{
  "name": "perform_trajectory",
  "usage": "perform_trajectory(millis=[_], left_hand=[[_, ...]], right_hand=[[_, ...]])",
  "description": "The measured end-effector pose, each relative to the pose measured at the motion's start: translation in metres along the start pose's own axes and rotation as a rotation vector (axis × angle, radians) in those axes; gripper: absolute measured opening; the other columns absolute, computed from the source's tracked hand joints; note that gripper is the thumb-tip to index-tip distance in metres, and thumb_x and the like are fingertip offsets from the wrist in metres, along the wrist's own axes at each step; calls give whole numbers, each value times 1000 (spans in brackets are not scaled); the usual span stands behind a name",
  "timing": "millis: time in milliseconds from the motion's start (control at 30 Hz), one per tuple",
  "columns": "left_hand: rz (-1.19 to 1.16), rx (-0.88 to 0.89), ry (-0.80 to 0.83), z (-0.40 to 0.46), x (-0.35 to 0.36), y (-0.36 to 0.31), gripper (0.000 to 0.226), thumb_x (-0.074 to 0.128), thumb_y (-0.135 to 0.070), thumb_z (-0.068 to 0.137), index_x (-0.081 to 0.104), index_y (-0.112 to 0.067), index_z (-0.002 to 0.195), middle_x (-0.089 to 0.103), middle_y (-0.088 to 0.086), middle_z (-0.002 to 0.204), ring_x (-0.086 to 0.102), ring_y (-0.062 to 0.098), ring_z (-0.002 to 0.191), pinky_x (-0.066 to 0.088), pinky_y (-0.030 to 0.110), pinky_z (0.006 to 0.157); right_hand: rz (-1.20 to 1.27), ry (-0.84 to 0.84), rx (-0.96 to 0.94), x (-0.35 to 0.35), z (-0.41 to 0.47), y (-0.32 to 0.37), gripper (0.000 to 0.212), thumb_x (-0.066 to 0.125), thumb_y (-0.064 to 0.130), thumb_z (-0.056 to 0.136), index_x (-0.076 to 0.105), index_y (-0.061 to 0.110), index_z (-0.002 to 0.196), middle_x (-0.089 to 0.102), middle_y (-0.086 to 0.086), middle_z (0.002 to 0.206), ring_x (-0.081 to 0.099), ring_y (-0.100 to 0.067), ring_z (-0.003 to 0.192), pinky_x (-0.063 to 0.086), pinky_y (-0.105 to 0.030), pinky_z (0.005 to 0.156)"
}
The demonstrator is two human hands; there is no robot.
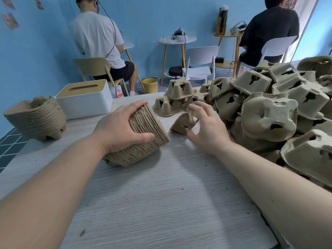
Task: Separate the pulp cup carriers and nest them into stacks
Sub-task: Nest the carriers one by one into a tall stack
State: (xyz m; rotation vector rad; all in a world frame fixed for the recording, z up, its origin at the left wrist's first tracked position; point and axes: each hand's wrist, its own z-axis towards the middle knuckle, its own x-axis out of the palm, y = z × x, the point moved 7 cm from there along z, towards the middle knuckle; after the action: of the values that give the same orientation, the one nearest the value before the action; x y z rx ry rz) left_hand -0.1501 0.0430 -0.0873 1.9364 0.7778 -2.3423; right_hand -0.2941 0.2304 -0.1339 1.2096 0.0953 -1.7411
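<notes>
My left hand (119, 125) grips a thick nested stack of brown pulp cup carriers (143, 139), tipped on its side on the pale wooden table (161, 203). My right hand (206, 126) hovers just right of it with fingers spread and loosely bent, holding nothing. Under its fingertips lies a single carrier (182, 123). A second finished stack (36, 117) stands at the table's left edge. A big loose heap of carriers (269, 112) covers the right side. A few more carriers (172, 99) lie at the far middle.
A white tissue box (86, 99) with a tan lid stands at the far left of the table. Beyond the table two people sit with their backs turned, among chairs, small round tables and a yellow bucket (150, 85).
</notes>
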Motion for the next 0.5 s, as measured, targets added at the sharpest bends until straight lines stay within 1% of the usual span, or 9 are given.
perform_trajectory(millis=[67,133,200,233,300,333,400,433,500], left_hand=[[-4,-2,4,0,0,0,110,49,-85,42,21,-57,145,41,-13,149,44,18,131,39,37,102],[-7,-3,2,0,0,-1,110,49,-85,42,21,-57,145,41,-13,149,44,17,130,40,37,102],[-7,-7,1,-1,-1,0,110,48,-85,42,21,-57,145,42,-13,149,44,18,130,40,37,101],[-8,-8,1,-1,-1,0,110,48,-85,42,21,-57,145,42,-13,149,44,17,130,40,36,101],[-9,-10,-2,-2,-1,0,110,48,-85,41,21,-58,145,42,-12,149,44,17,131,39,36,102],[-8,-9,-4,-2,-1,0,110,48,-85,41,21,-58,145,41,-12,149,44,17,131,39,36,102],[-6,-7,-6,-2,0,0,110,48,-85,42,21,-58,145,41,-12,149,44,17,131,39,36,101],[-7,-7,-7,-2,0,0,110,48,-86,42,21,-58,145,42,-12,149,44,17,131,39,36,101],[-13,-9,-11,-2,0,1,110,49,-86,42,21,-57,145,42,-12,148,44,18,131,40,37,102]], right_hand=[[-84,-14,-49,-1,-3,4,77,76,31,73,40,28,142,29,-3,151,40,-30,128,44,-41,96],[-213,-45,-155,-2,-3,16,77,77,31,72,42,29,141,31,-9,150,46,-35,115,45,-42,91],[-283,-43,-225,0,0,26,69,77,26,72,48,28,136,35,-11,148,49,-35,105,47,-41,86],[-278,-22,-225,3,2,26,62,75,23,74,52,26,132,35,-11,147,49,-34,105,48,-41,84],[-190,17,-164,6,5,21,43,71,16,78,60,17,120,40,-10,143,50,-33,109,50,-40,80],[-121,0,-127,5,6,16,33,70,14,79,63,11,111,44,-11,137,53,-33,106,51,-39,77],[22,-56,-45,-1,6,7,18,69,14,82,65,6,97,51,-9,122,58,-30,92,50,-38,72],[80,-69,-5,-3,6,1,15,68,14,83,65,5,95,52,-9,118,58,-28,89,49,-38,74],[110,-34,48,-2,5,-7,17,66,12,85,66,6,100,52,-7,121,57,-27,99,47,-36,83]])
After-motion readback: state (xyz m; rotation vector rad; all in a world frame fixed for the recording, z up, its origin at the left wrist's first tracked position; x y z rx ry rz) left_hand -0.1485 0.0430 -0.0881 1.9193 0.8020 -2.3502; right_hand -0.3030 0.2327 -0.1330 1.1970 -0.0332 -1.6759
